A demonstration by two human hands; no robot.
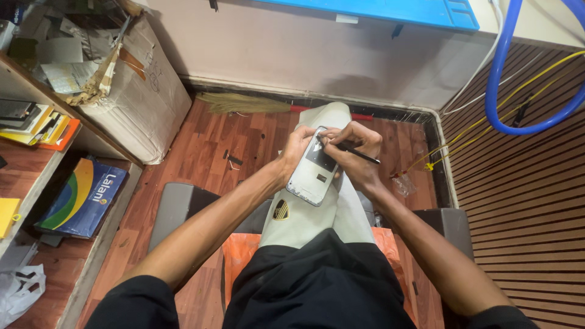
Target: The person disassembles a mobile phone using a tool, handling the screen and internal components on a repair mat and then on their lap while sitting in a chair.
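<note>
Centre frame, over the knee: left hand (pixel 297 149) clamped on the opened phone (pixel 314 167), long axis running upper right to lower left. Right hand (pixel 356 152) pinches a thin black tool (pixel 359 155), tip at the phone's upper end.

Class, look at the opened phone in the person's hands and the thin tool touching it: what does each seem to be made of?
Opened phone: seemingly a pale silvery plastic or metal frame with a smooth matt sheen, dark inner parts showing. Thin tool in the right hand: black, slim and straight, probably metal or hard plastic; too small to tell. The left hand holds the phone.
</note>
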